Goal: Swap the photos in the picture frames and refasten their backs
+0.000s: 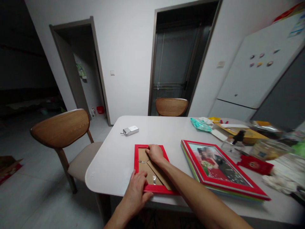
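White table (pixel 114 152); red frames (pixel 152 170)

Two bare forearms, no sleeves in view up to frame edge. Left grip (pixel 136 187) & right grip (pixel 155 153): bare, no gloves, no rings, no watch or wristband seen. Short nails; fingers slim. Rest of body out of shot.
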`<state>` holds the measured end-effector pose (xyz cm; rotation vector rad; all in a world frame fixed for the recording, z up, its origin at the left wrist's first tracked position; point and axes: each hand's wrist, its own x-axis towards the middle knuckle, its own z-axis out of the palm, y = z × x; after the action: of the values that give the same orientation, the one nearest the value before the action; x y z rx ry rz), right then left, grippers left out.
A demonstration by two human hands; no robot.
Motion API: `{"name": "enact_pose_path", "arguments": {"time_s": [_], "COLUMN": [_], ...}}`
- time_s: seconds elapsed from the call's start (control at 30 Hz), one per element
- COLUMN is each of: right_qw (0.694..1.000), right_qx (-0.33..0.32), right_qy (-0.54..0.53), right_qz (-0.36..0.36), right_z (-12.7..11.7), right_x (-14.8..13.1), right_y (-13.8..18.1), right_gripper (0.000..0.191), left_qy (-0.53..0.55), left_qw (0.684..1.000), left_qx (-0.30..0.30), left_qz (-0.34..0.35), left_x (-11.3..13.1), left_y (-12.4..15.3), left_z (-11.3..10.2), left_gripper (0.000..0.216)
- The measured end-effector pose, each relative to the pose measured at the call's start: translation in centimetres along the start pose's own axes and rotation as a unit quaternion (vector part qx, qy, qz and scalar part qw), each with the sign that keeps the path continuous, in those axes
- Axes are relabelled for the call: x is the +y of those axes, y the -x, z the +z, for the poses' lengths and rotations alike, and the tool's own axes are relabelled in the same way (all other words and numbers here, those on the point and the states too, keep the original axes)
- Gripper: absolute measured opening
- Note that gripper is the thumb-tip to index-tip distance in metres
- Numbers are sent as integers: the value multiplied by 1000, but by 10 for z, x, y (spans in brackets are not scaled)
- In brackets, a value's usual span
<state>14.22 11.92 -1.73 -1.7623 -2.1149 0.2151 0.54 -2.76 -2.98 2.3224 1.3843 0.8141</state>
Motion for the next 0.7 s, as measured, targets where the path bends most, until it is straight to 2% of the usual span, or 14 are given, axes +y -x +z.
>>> {"name": "enact_pose_path", "arguments": {"time_s": [0.17,0.4,0.5,0.7], "right_qw": [998,995,996,1000], "right_qx": [-6,-1,-3,-18], "right_qy": [9,19,20,9], "right_qz": [69,94,86,12], "right_z": [9,5,-5,-36], "right_x": [0,4,8,29], "right_y": [-17,-13,-11,7], "right_gripper": [21,23,22,25], "left_qy": [-1,-4,1,-4], "left_qw": [1000,1000,1000,1000], "left_qx": [1,-4,-3,-8], "left_qz": [2,7,5,-17], "left_x": [1,2,4,7], "left_y": [-1,1,3,3], "left_z": [0,0,0,0], "left_gripper": [30,50,52,43]}}
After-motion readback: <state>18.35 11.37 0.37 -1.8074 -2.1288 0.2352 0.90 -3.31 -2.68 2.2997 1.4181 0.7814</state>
